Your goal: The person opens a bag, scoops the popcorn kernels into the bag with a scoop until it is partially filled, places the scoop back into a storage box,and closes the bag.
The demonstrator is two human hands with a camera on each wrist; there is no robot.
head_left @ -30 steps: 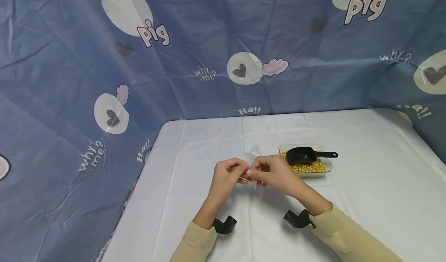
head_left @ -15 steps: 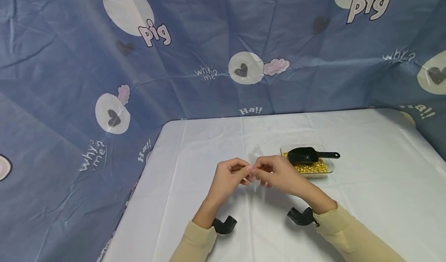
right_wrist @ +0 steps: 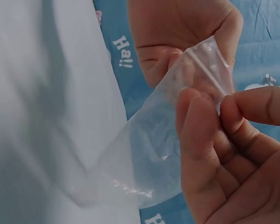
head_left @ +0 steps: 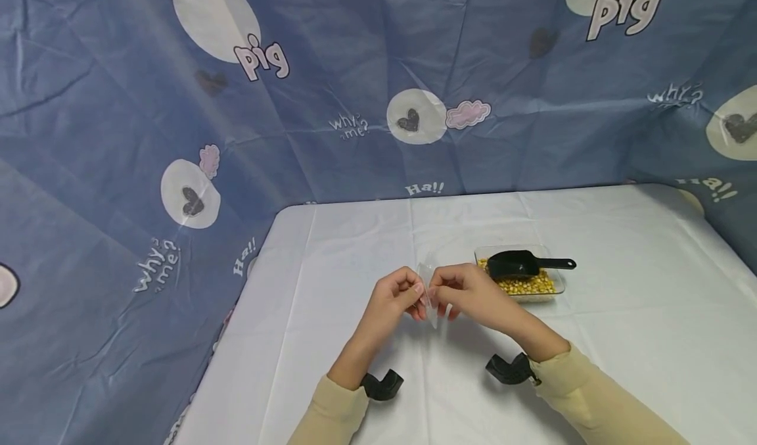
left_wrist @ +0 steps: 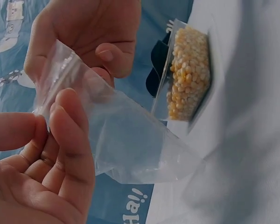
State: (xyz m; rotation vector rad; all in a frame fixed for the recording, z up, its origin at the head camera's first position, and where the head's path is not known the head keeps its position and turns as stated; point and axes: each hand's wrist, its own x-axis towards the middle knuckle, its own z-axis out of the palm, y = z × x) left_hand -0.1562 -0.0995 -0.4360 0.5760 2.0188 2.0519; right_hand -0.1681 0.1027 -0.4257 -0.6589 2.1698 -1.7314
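A clear plastic zip bag (left_wrist: 135, 135) is held up between both hands above the white table. Pinching its zip edge from one side is my left hand (head_left: 384, 304), between thumb and fingers. My right hand (head_left: 476, 297) pinches the same edge from the other side, with its fingertips close to the left ones. The bag's body hangs away from the fingers, thin and see-through, with nothing visible inside. In the right wrist view the zip strip (right_wrist: 207, 72) runs along the top; whether it is parted there cannot be made out.
Just beyond the right hand stands a clear rectangular container (head_left: 558, 289) of yellow corn kernels (head_left: 529, 286). A black scoop (head_left: 513, 264) lies on the kernels, its handle pointing right past the rim. A patterned blue cloth (head_left: 355, 57) hangs behind the white-covered table (head_left: 343, 248).
The fingertips, which met closely, now sit slightly apart with the bag's edge showing between them. The bag has turned a little in the hands. Container and scoop stay in place.
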